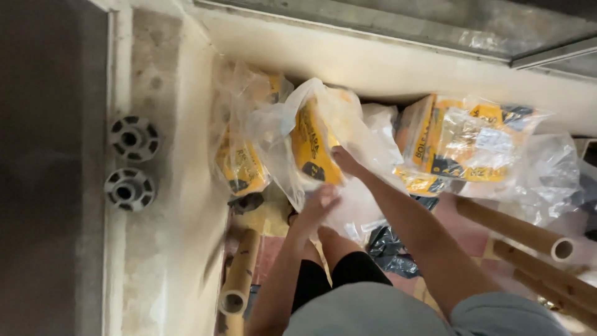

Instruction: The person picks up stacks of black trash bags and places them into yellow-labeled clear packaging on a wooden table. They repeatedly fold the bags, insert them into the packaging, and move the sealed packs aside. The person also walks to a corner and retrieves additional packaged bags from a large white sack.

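1. My left hand (317, 202) spreads open against the middle bag (317, 146), at its near edge.
2. My right hand (345, 160) reaches into that bag's plastic; I cannot tell its grip.
3. Tubes (239, 274) lie near.

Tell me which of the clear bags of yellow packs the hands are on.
The middle bag: right hand and left hand touch it; the left bag and right bag lie untouched.

A clear plastic bag (317, 140) holding yellow packets stands upright against the pale wall.
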